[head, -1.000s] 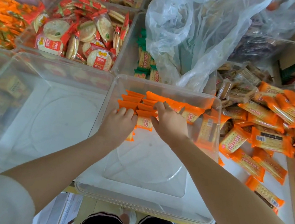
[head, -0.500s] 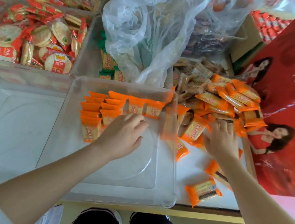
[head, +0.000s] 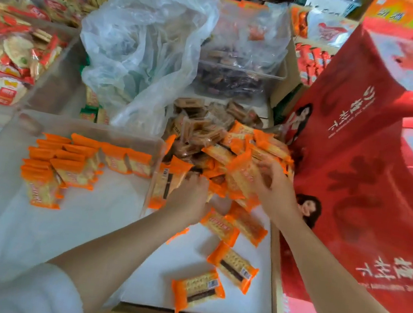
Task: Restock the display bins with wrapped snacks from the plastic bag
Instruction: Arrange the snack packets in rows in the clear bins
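Orange wrapped snack packets (head: 241, 145) lie heaped on the white shelf right of a clear display bin (head: 92, 127). Rows of the same packets (head: 65, 168) stand at the bin's far left. The crumpled clear plastic bag (head: 142, 41) sits behind the bin. My left hand (head: 188, 199) is just past the bin's right wall, its fingers curled down into the near edge of the heap, fingertips hidden. My right hand (head: 272, 189) is on the heap's right side, fingers and thumb gripping an orange packet (head: 244, 175).
Loose orange packets (head: 197, 287) lie on the white shelf (head: 172, 257) near its wooden front edge. Large red gift boxes (head: 369, 179) stand close on the right. Bins of round crackers (head: 9, 62) and brown snacks (head: 226, 79) stand behind.
My left hand left the bin and crossed its right wall to the heap. My right hand moved farther up the heap and closed on a packet. The view swung right.
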The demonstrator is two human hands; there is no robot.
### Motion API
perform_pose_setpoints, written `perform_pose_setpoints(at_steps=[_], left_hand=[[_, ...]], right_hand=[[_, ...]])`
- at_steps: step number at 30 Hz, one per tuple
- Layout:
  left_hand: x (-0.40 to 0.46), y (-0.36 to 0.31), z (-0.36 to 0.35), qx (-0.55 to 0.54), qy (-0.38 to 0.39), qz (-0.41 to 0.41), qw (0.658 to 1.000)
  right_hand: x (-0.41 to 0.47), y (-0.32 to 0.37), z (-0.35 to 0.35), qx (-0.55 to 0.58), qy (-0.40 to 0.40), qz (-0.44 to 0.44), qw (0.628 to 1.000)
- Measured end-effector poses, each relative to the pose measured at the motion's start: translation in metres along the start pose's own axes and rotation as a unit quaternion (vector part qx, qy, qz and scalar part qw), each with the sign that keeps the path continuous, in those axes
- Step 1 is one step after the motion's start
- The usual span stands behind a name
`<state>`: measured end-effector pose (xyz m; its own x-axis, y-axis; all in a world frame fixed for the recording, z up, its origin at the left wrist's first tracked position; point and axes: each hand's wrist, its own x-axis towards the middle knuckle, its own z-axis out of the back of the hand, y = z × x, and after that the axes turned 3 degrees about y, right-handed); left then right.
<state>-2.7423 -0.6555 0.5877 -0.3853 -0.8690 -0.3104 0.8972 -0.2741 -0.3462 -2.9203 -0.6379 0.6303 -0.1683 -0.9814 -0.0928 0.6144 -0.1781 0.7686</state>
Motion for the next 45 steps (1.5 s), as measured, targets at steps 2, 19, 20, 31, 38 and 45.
perform_pose_setpoints(at_steps=[2, 19, 20, 31, 38, 45], left_hand=[[0.02, -0.005, -0.022, -0.044, 0.008, 0.069, 0.997], [-0.049, 0.026, 0.026, -0.316, -0.217, -0.098, 0.918], [-0.06, 0.04, 0.036, -0.323, -0.25, -0.096, 0.908], [-0.052, 0.196, 0.051, -0.052, -0.225, -0.042, 0.972], [-0.016, 0.214, 0.05, 0.258, -0.233, -0.085, 0.934], [-0.016, 0.239, 0.054, 0.288, -0.234, -0.155, 0.916]], right_hand=[[-0.002, 0.01, 0.012, 0.148, 0.013, -0.065, 0.987], [-0.005, 0.061, -0.003, 0.4, 0.034, -0.141, 0.905], [-0.002, 0.07, -0.013, 0.394, 0.044, -0.127, 0.909], [0.011, 0.149, -0.143, -0.057, 0.064, 0.124, 0.989], [0.018, 0.148, -0.185, -0.22, 0.137, 0.103, 0.96], [0.027, 0.132, -0.209, -0.488, 0.053, 0.143, 0.86]])
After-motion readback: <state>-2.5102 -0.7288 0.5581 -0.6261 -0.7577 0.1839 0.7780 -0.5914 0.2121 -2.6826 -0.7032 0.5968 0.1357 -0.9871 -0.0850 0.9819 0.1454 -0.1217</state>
